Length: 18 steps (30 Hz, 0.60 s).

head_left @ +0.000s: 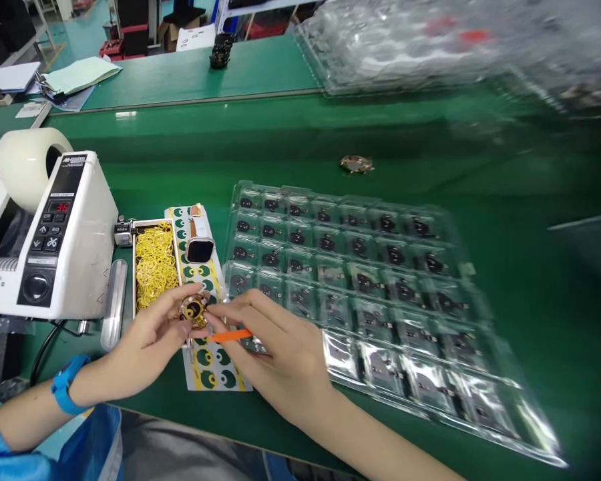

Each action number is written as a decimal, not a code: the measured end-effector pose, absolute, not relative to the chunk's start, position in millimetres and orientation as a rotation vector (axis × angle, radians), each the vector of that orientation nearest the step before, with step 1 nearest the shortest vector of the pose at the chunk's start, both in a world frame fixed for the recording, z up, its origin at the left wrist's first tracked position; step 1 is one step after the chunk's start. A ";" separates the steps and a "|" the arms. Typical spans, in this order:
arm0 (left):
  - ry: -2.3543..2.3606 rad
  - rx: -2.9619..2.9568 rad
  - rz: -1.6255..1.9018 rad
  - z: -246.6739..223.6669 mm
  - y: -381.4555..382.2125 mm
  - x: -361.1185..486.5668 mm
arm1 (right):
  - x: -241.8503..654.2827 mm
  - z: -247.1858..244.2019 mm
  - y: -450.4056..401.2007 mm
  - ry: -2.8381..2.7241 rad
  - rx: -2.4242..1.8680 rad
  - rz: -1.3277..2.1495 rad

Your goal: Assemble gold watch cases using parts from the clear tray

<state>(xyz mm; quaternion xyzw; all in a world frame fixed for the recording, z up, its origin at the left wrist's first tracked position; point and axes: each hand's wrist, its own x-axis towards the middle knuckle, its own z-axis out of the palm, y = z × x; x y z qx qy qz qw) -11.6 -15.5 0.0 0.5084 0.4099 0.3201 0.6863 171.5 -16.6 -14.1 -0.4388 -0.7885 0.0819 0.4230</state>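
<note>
Pinching a round gold part [195, 310] in a closed grip, the left hand [147, 337] holds it above the near half of a sticker sheet [230, 382]. The right hand [293, 357] grips an orange stick [233, 335], its fingertips seemingly touching the part's right edge. On the green worktop [521, 280], a white box [134, 280] of yellow rings [155, 264] lies just left of the sheet; right of it spreads a clear tray [541, 437] of dark pieces [366, 283].

round part [194, 310]: edge hidden | clear plastic [380, 47]: blurred | white machine [87, 240]: cut off
</note>
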 end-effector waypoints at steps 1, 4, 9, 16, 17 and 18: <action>0.912 1.178 0.704 -0.9 -17.0 -12.8 | 170.3 -15.0 -16.4 -1.964 -1.108 0.216; 0.897 1.267 0.679 -4.6 -21.3 -15.0 | 167.8 -17.4 -16.7 -1.926 -1.130 0.272; 0.885 1.270 0.652 -10.1 -25.0 -12.9 | 165.1 -20.1 -17.8 -1.835 -1.173 0.379; 0.914 1.387 0.601 -12.1 -24.6 -12.1 | 161.2 -23.2 -15.1 -1.762 -1.214 0.564; 0.925 1.407 0.584 -11.7 -24.9 -12.4 | 161.2 -23.9 -14.6 -1.757 -1.209 0.577; 0.941 1.429 0.569 -11.6 -25.2 -12.8 | 161.5 -24.2 -14.0 -1.752 -1.199 0.595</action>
